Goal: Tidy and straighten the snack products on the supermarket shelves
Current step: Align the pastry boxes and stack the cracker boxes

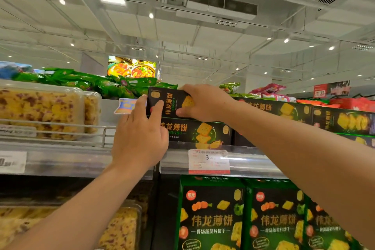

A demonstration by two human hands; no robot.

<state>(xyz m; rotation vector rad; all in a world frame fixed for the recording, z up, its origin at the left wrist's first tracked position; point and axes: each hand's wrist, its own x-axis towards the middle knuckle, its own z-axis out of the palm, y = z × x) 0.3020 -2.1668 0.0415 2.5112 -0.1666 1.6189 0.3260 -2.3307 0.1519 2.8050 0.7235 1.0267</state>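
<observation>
Both hands are raised to the top shelf (203,165). A black cracker box (169,105) is gripped by the right hand (205,102), fingers curled over its top edge and thumb under its lower edge, while its left end is touched by the straight fingers of the left hand (140,138). The box is set atop another black box (203,134) on that shelf. Beside them to the right more such boxes (284,110) are ranged. Clear tubs of yellow snacks (40,111) are seen on the left, green-edged boxes (211,215) below, and green bags (91,81) behind.
</observation>
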